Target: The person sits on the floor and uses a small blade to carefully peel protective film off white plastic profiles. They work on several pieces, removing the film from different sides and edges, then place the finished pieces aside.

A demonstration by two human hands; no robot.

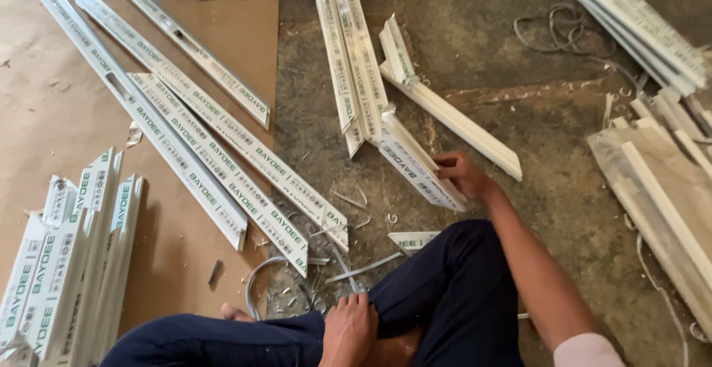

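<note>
Rough, dusty concrete floor [519,33] here, littered with shavings and thin offcut strips, with a big sheet of brown cardboard [52,107] laid over the left part. The person sits on the floor in dark blue trousers [445,293], knees bent.

The right hand [460,174] is stretched out and its fingers are curled around the near end of a short white profile piece [415,161], which lies on the concrete just beside a small group of similar white profiles [352,70] fanned out toward the top. The left hand [348,330] rests on the trouser leg near the knee, fingers loosely bent and together, holding nothing as far as I can see.

On the cardboard there are 4 or so long profiles [185,137] with green printing, lying diagonally. A stack of shorter cut pieces [67,256] sits at the bottom left. On the right edge there's a pile of pale wooden boards [660,182] and more long profiles [638,26] at the top right, plus a loose grey cord [564,30] nearby.
</note>
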